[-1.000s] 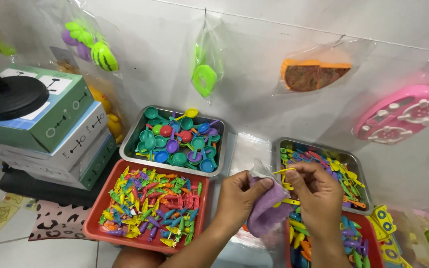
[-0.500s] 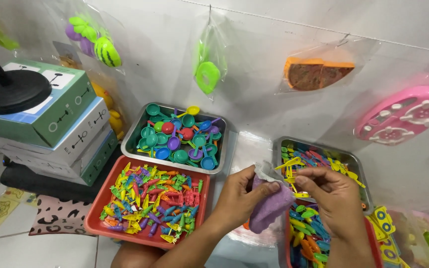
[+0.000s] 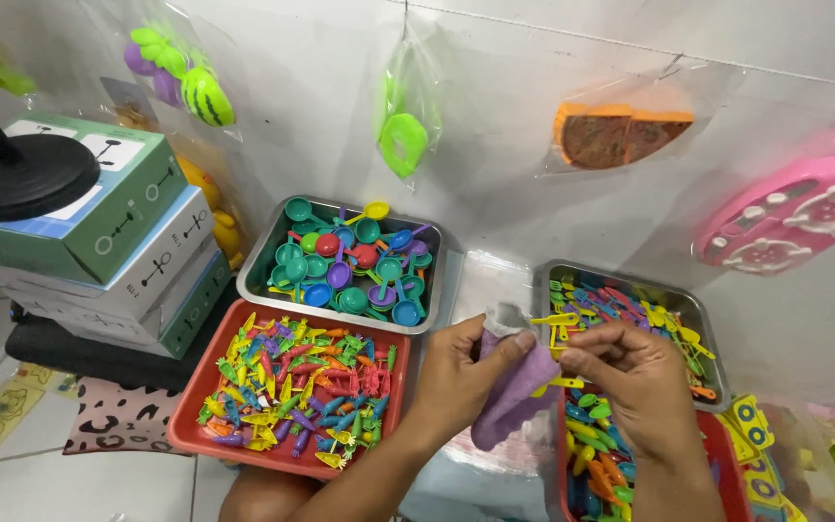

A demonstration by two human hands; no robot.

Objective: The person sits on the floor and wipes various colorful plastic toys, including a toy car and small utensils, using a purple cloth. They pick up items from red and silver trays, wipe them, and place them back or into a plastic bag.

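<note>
Item: purple toy, soft-looking, flat and curved, sheathed in a clear bag. I see it held between both hands over the gap between the red tray and steel tray. Left hand pinches bag and toy; right hand pinches a yellow piece beside it.
</note>
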